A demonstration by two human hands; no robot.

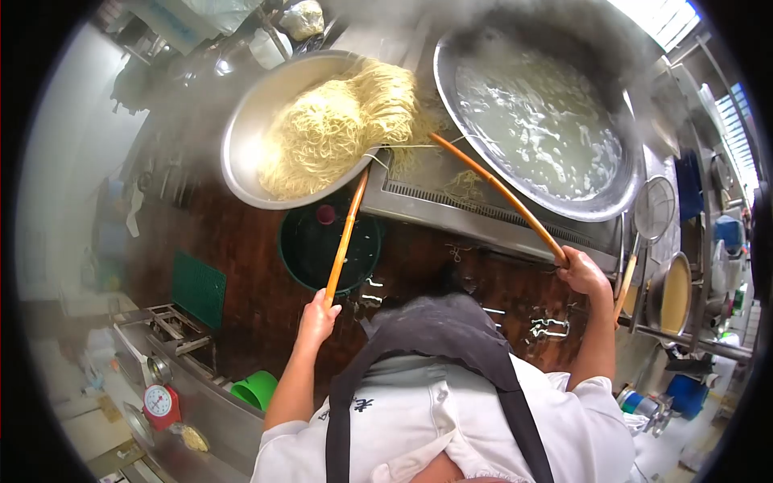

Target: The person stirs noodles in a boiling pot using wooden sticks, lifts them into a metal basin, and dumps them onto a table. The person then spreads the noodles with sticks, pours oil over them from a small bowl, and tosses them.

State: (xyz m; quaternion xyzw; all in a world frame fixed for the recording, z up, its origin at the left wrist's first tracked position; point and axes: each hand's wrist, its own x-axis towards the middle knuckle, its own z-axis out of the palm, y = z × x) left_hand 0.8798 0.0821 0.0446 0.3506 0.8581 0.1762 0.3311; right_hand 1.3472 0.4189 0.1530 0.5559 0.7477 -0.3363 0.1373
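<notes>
My left hand (319,320) is closed around the lower end of a long bamboo stick (346,237), whose far end reaches the near rim of a large metal bowl (239,153). A big heap of pale yellow noodles (318,133) fills much of this bowl and spills over its right side. In my right hand (585,274) is a second long bamboo stick (509,199), its tip beside the bowl's right edge. A few noodle strands stretch between the stick tips and toward the large pot (445,84). Cloudy, foamy water (539,121) fills the pot.
Steam rises over the pot. Stray noodles (465,185) lie on the metal stove top (491,208). Below the bowl stands a dark green tub (288,258). A mesh strainer (654,208) is at the right, and a red scale (161,402) stands on the lower-left counter.
</notes>
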